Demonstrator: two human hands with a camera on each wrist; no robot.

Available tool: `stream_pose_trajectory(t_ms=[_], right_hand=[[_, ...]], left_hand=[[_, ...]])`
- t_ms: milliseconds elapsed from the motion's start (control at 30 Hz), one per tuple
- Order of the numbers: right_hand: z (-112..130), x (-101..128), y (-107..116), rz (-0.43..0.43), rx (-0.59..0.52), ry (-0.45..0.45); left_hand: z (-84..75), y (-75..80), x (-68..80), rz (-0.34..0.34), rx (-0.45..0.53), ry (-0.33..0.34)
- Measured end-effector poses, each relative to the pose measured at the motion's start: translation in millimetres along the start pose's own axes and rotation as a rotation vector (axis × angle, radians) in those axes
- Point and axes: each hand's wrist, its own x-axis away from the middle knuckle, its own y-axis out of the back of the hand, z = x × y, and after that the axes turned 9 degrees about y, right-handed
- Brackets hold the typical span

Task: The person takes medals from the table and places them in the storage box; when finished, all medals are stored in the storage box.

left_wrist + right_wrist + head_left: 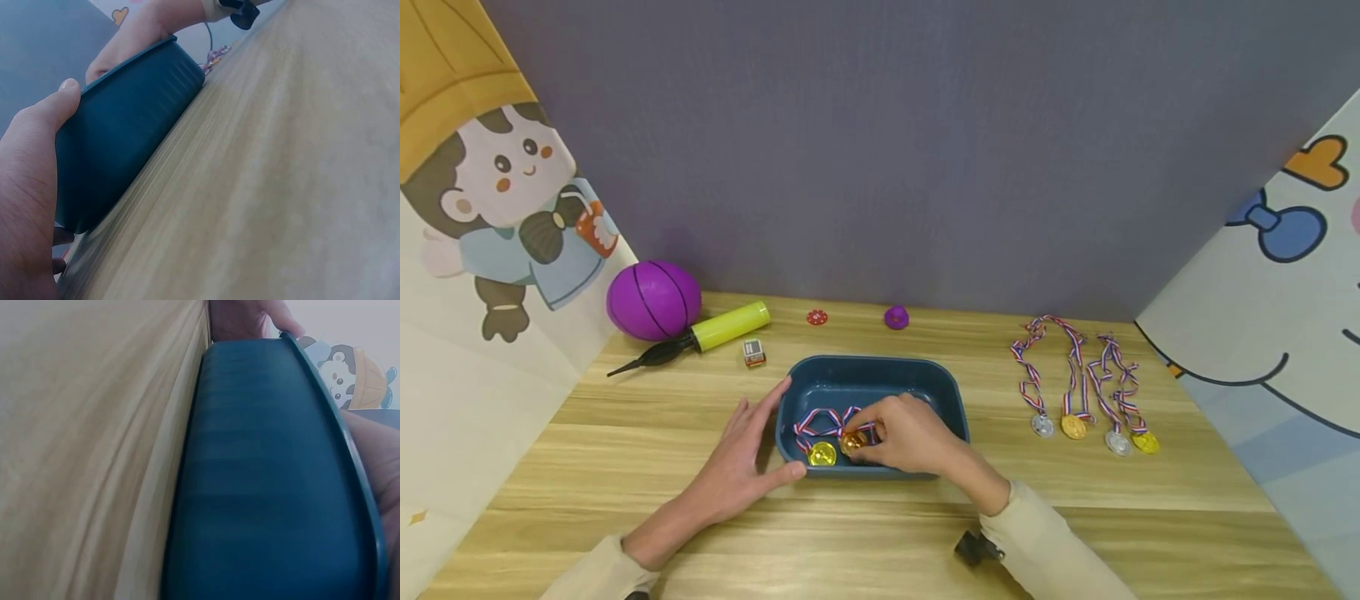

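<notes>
Sleeves: both cut off by the lower edge of the head view.
Right hand (pixel 910 435): inside blue tub (pixel 880 377), fingers pinching gold medal (pixel 852 442); fingertips partly hidden.
Left hand (pixel 741 467): fingers spread against tub's left wall.
Second medal (pixel 822 453): in tub, beside the first.
Four medals (pixel 1086 379): right, well apart.
Ball (pixel 653 300), pump (pixel 707 333): far left.
Counter (pixel 880 533): bare near edge.
</notes>
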Motion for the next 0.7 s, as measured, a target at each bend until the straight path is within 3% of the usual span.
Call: stream_pose_trajectory(t_ms=[233, 700], right_hand=[[-2.2, -2.2, -0.9, 0.038, -0.03, -0.002], [0.5, 6.6, 8.3, -0.022, -0.022, -0.035]], left_hand=[[-0.7, 0.5, 0.4, 0.001, 0.004, 0.0], [-0.4, 0.0, 0.5, -0.008, 0.006, -0.007]])
